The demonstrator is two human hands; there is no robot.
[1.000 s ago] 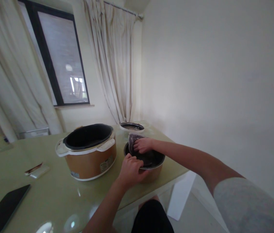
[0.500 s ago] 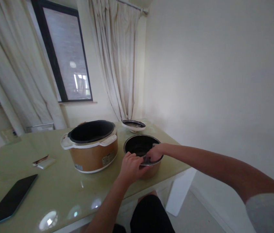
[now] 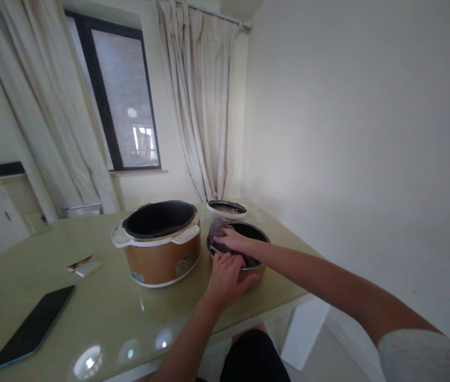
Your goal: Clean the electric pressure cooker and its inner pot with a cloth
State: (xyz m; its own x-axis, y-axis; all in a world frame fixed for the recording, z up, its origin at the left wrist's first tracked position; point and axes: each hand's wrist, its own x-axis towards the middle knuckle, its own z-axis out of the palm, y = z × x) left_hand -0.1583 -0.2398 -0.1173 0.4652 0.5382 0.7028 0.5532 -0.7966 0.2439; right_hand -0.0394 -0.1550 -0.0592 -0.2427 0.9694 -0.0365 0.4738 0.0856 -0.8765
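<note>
A dark inner pot (image 3: pixel 256 232) stands on the glossy greenish table (image 3: pixel 101 313) to the right of a gold-brown cooker body (image 3: pixel 161 249). My left hand (image 3: pixel 227 278) grips the pot's near rim, fingers curled over it. My right hand (image 3: pixel 231 241) presses a dark purplish-grey cloth (image 3: pixel 216 229) against the pot's left rim, fingers closed on the cloth. The pot's inside is largely hidden by both hands.
A white-rimmed lid or dish (image 3: pixel 227 208) lies behind the pot. A dark phone or tablet (image 3: pixel 32 328) lies near the table's front left, two small items (image 3: pixel 85 265) beyond it. Curtains and a window fill the back wall; the table's right edge is just past the pot.
My right hand with the cloth went from the pot's far-left rim to its near-right rim, then back to the left rim. My left hand stayed on the near rim. The camera drifted slightly.
</note>
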